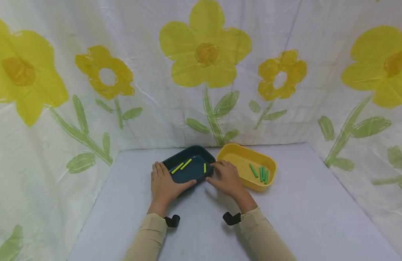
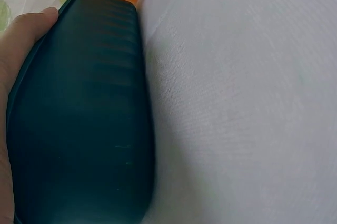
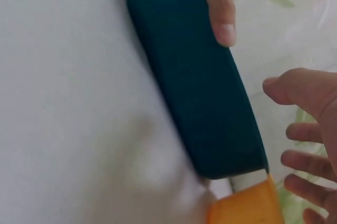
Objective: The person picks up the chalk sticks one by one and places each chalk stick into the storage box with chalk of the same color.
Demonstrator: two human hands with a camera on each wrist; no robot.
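A dark teal tray (image 1: 192, 172) stands on the table with three short yellow sticks in it; two lie near its left side and one stick (image 1: 205, 168) near its right end. My left hand (image 1: 164, 185) spreads around the tray's left corner, straight fingers along the left end and thumb on the near rim. In the right wrist view that thumb (image 3: 221, 18) overlaps the outer wall. At the tray's right end hovers my right hand (image 1: 228, 178), its fingers loosely bent and parted. Nothing sits between its thumb and fingers in the right wrist view.
Right beside the teal tray is a yellow tray (image 1: 233, 157) holding several short green sticks (image 1: 261, 174). A white cloth covers the table (image 1: 201, 232). Behind it hangs a white curtain (image 1: 148, 119) printed with yellow flowers. Dark wrist mounts (image 1: 232, 218) jut from both cuffs.
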